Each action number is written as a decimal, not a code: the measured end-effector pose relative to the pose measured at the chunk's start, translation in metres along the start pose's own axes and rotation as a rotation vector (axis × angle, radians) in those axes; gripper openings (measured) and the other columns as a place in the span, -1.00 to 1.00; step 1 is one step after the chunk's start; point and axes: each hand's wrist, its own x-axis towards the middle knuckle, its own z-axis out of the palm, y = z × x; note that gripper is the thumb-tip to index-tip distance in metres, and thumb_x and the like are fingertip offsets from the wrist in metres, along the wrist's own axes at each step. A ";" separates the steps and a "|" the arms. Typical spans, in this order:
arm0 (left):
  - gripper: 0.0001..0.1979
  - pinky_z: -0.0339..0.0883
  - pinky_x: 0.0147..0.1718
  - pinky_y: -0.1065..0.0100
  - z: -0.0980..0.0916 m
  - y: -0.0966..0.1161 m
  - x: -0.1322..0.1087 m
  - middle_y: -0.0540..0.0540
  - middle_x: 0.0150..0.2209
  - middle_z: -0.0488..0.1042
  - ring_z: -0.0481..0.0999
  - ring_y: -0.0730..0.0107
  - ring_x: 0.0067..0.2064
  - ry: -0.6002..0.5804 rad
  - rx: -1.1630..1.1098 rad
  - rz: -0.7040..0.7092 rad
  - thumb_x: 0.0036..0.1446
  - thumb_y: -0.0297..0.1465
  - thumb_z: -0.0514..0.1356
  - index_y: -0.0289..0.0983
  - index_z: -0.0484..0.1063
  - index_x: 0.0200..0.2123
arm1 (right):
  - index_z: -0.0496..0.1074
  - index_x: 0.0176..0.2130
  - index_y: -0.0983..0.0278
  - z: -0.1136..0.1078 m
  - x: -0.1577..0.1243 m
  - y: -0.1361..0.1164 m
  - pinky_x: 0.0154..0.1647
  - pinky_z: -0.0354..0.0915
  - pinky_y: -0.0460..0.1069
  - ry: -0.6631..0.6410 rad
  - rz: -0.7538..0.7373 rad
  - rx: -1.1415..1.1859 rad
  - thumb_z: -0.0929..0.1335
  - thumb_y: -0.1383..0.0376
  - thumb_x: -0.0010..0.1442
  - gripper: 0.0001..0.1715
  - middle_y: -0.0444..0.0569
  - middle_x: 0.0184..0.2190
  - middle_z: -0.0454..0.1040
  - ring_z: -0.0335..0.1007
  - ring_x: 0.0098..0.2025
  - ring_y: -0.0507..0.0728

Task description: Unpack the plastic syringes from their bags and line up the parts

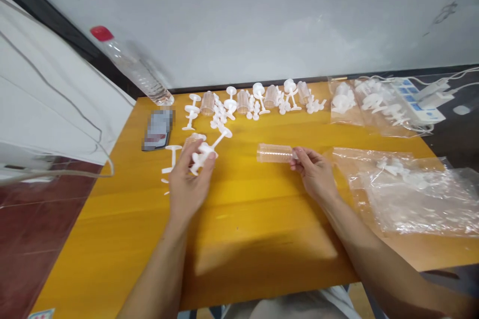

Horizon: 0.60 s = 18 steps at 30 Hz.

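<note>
My right hand (315, 169) pinches the narrow end of a clear ribbed plastic cylinder (275, 153), held lengthwise with its wide end toward the left. My left hand (189, 184) is closed around a cluster of white plastic pieces (204, 155), with thumb and fingers on either side. Beyond its fingers lies a white plunger-like piece with a round disc (225, 132). Another clear cylinder (191, 139) is partly hidden behind the left fingers. Left of that hand, a white disc-ended plunger (173, 157) and smaller white bits rest on the wooden table (239, 249).
Along the back edge stand clear cylinders (243, 102) among white plungers and knobby pieces (219, 114). A phone (157, 129) and a red-capped water bottle (138, 72) are at left. Filled bags (377, 104), a power strip (419, 104) and clear bags (422, 199) occupy the right.
</note>
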 end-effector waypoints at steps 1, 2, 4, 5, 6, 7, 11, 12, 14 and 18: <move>-0.56 0.42 0.06 0.10 0.006 -0.003 -0.001 -0.19 0.06 0.62 0.61 0.09 0.04 -0.001 0.118 0.101 0.27 -0.11 0.29 -0.17 0.54 0.14 | 0.58 -0.32 0.22 0.001 -0.001 0.001 -0.35 0.40 -0.04 -0.003 0.010 0.014 0.59 -0.05 0.06 -0.58 -0.12 -0.41 0.53 0.43 -0.40 0.03; -0.60 0.35 0.13 0.03 0.012 -0.006 -0.003 -0.22 0.08 0.62 0.58 0.03 0.09 0.003 0.241 0.187 0.30 -0.14 0.27 -0.19 0.56 0.12 | 0.58 -0.32 0.24 0.002 -0.002 0.001 -0.35 0.40 -0.04 -0.008 0.020 0.022 0.60 -0.04 0.04 -0.56 -0.11 -0.42 0.53 0.42 -0.41 0.03; -0.64 0.22 0.17 -0.08 0.025 -0.011 -0.004 -0.25 0.05 0.64 0.55 -0.09 0.10 0.040 0.462 0.296 0.33 -0.17 0.24 -0.19 0.58 0.09 | 0.57 -0.33 0.27 0.003 -0.003 0.003 -0.35 0.40 -0.03 -0.022 0.037 0.019 0.61 -0.04 0.03 -0.54 -0.11 -0.45 0.53 0.41 -0.43 0.03; -0.65 0.18 0.15 -0.12 0.030 -0.012 -0.005 -0.26 0.03 0.65 0.55 -0.13 0.09 0.059 0.546 0.320 0.34 -0.17 0.22 -0.19 0.59 0.08 | 0.56 -0.33 0.27 0.002 -0.004 0.004 -0.35 0.40 -0.03 -0.027 0.043 0.013 0.61 -0.04 0.03 -0.53 -0.11 -0.46 0.53 0.41 -0.44 0.03; -0.65 0.14 0.13 -0.13 0.035 -0.014 -0.005 -0.27 -0.01 0.66 0.54 -0.17 0.07 0.069 0.608 0.329 0.34 -0.16 0.21 -0.19 0.59 0.07 | 0.56 -0.32 0.28 0.002 -0.005 0.005 -0.34 0.40 -0.03 -0.032 0.049 0.008 0.61 -0.04 0.04 -0.53 -0.11 -0.46 0.53 0.41 -0.44 0.02; -0.64 0.12 0.11 -0.14 0.038 -0.015 -0.005 -0.29 -0.04 0.67 0.53 -0.19 0.05 0.067 0.650 0.331 0.34 -0.16 0.20 -0.21 0.60 0.05 | 0.56 -0.31 0.28 0.002 -0.005 0.006 -0.34 0.40 -0.03 -0.039 0.055 0.003 0.60 -0.04 0.05 -0.53 -0.11 -0.46 0.54 0.42 -0.44 0.02; -0.64 0.07 0.06 -0.15 0.045 -0.021 -0.002 -0.32 -0.10 0.67 0.49 -0.24 0.03 0.037 0.722 0.326 0.34 -0.15 0.18 -0.25 0.60 -0.02 | 0.57 -0.28 0.29 0.000 -0.006 0.008 -0.34 0.39 -0.05 -0.078 0.078 -0.021 0.59 -0.03 0.08 -0.54 -0.11 -0.46 0.53 0.42 -0.45 0.02; -0.65 0.07 0.06 -0.15 0.045 -0.022 -0.001 -0.32 -0.07 0.66 0.48 -0.25 0.04 0.046 0.728 0.332 0.33 -0.15 0.19 -0.26 0.59 -0.03 | 0.57 -0.28 0.29 0.000 -0.007 0.008 -0.35 0.39 -0.05 -0.086 0.083 -0.027 0.59 -0.03 0.08 -0.54 -0.11 -0.46 0.53 0.42 -0.45 0.01; -0.64 0.09 0.06 -0.16 0.046 -0.024 0.001 -0.34 0.02 0.63 0.47 -0.28 0.06 0.084 0.729 0.342 0.31 -0.14 0.21 -0.26 0.58 -0.02 | 0.56 -0.28 0.29 0.000 -0.008 0.008 -0.37 0.39 -0.06 -0.094 0.089 -0.043 0.59 -0.03 0.08 -0.53 -0.11 -0.46 0.53 0.42 -0.46 0.01; -0.52 0.21 0.09 -0.17 0.041 -0.014 -0.004 -0.38 0.12 0.54 0.47 -0.27 0.12 0.170 0.601 0.423 0.26 -0.12 0.29 -0.29 0.49 0.11 | 0.57 -0.30 0.30 0.000 -0.008 0.007 -0.38 0.38 -0.07 -0.107 0.087 -0.087 0.59 -0.05 0.09 -0.52 -0.08 -0.45 0.54 0.42 -0.47 0.01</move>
